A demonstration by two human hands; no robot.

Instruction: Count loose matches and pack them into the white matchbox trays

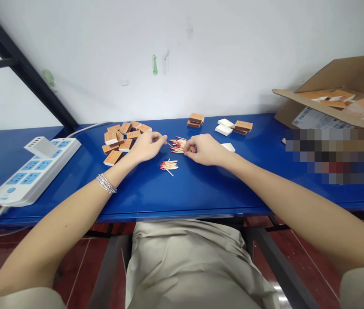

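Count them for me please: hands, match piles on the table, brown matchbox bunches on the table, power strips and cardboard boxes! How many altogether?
Hands: 2 (left hand, right hand)
Match piles: 2 (far pile, near pile)
Brown matchbox bunches: 3 (left, middle, right)
Power strip: 1
Cardboard box: 1
Total: 9

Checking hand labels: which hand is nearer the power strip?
Left. The left hand is right of the power strip, just past the matchbox heap; the right hand is farther right, at the upper match pile.
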